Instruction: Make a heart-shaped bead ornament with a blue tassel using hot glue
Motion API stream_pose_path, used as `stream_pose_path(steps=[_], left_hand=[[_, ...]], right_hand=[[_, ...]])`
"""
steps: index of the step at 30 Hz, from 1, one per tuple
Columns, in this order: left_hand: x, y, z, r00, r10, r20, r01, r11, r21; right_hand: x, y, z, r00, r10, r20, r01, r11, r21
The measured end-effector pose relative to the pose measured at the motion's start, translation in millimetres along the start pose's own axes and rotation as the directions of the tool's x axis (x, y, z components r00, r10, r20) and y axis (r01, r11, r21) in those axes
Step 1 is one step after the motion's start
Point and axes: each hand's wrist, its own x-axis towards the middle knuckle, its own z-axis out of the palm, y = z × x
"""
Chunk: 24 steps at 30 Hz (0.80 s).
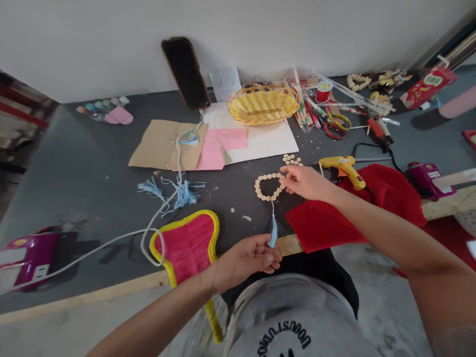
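Note:
A ring of small cream flower-shaped pieces (263,194) lies on the dark tabletop. From its lower edge a light blue tassel (274,231) runs toward the table's front edge. My right hand (305,182) pinches the ring's right side between thumb and fingers. At the front edge, my left hand (250,262) is loosely curled, its fingertips at the tassel's lower end. Just beyond my right hand is a small cluster of loose flower pieces (292,159). A pink fan-like piece with yellow edging (189,238) lies beside my left forearm.
Blue tassels (184,194) lie left of the ring, near a white cable (147,233). Behind are brown card (152,144), a yellow basket (264,106) and a leaning phone (186,72). To the right are a yellow glue gun (344,167), red cloth (327,225) and scissors (336,126).

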Motion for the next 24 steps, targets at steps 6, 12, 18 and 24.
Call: stream_pose_path(steps=[6,12,18,24], left_hand=[[-20,27,-1.8,0.986,-0.006,0.168,-0.119,0.685,0.719],[-23,49,-10.7,0.955,0.271,0.120,-0.195,0.271,0.943],[-6,45,-33.2,0.801,0.581,0.144,-0.110,-0.093,0.990],[20,54,-62.2,0.684,0.721,0.109,0.068,-0.212,0.975]], right_hand=[[-32,5,-5,0.967,-0.237,-0.093,0.157,0.844,-0.512],[-53,14,25,0.921,-0.383,-0.077,0.274,0.775,-0.569],[-54,13,35,0.909,-0.409,-0.087,0.254,0.706,-0.661],[-72,16,29,0.906,-0.397,-0.149,0.204,0.715,-0.668]])
